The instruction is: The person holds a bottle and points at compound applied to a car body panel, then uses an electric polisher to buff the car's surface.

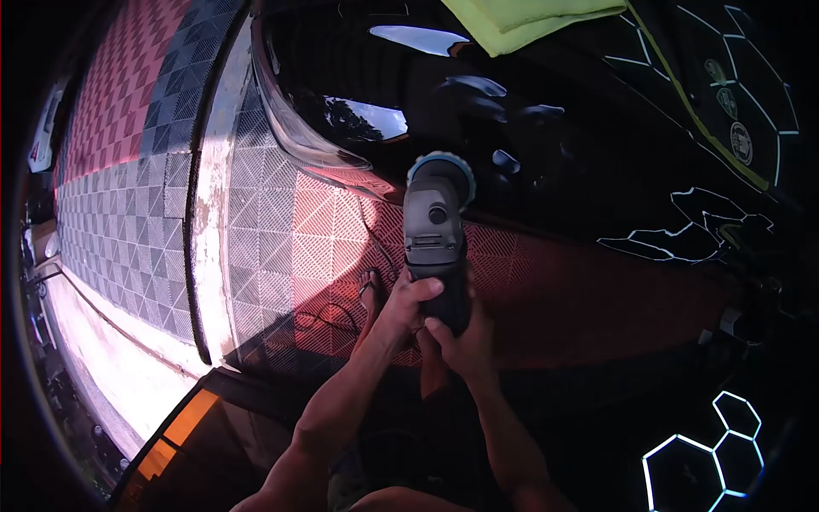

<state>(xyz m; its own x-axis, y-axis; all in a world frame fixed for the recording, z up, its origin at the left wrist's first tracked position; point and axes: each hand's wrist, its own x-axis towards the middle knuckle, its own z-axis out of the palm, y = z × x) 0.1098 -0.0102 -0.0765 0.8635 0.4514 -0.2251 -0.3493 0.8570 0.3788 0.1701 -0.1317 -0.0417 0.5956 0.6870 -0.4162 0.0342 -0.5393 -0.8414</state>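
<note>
A grey and black car polisher (433, 224) is in both my hands, its head pointing away from me. My left hand (413, 300) wraps the body from the left with the thumb on top. Around the rear of the handle closes my right hand (465, 343), lower and to the right; some of its fingers are hidden beneath. The pale blue polishing pad (456, 164) lies at the edge of a glossy black car panel (546, 141). Whether the pad spins cannot be seen. Reflections of sky and lights show on the paint.
A yellow-green cloth (537, 15) lies on the car at the top. Red and grey grid tiles (333, 230) cover the floor, with a dark cord (311, 317) near my foot (368, 290). An orange and black object (183, 427) stands at lower left.
</note>
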